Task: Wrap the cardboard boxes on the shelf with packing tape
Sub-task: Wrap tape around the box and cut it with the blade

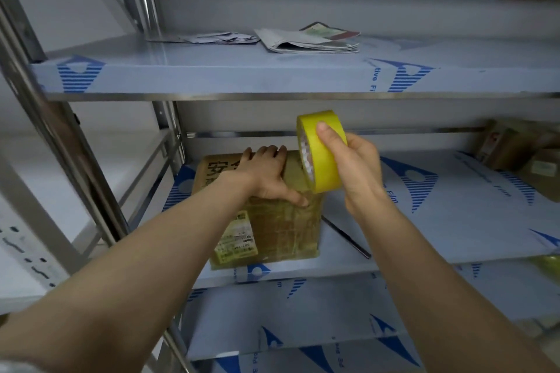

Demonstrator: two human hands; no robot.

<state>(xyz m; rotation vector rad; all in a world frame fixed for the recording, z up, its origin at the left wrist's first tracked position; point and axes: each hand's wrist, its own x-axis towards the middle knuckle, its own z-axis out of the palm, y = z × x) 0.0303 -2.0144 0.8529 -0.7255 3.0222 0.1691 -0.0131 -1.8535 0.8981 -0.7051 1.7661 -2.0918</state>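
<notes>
Two bare hands work at one cardboard box (272, 230), seen from the single head view. The box stands on the middle shelf (454, 221) of a metal rack, near that shelf's left end, and blue-and-white protective film covers the shelf around it. Its front face is glossy with yellowish tape and has a shipping label (239, 239) on the left half.

The left hand (266, 172) lies flat on top of the box. Its fingers are stretched out toward the far edge and its thumb is spread, pressing down at the box's near right top corner. It grips nothing.

The right hand (354, 166) holds a tape roll (324, 154) of yellow packing tape just above the right edge of the box. The thumb is laid across the roll's outer band and the fingers are curled round from behind. The roll stands on edge with its open core turned toward the left hand. Its lower rim comes down close to the corner where the left thumb presses. Whether a strip of tape joins roll and box there I cannot tell.

To the right of the box, a thin dark rod (345, 236) lies on the same shelf. Farther right are more cardboard boxes (515, 154), blurred. Above the box, the upper shelf (212, 76) carries folded newspapers (312, 42) and crumpled paper (218, 38).
</notes>
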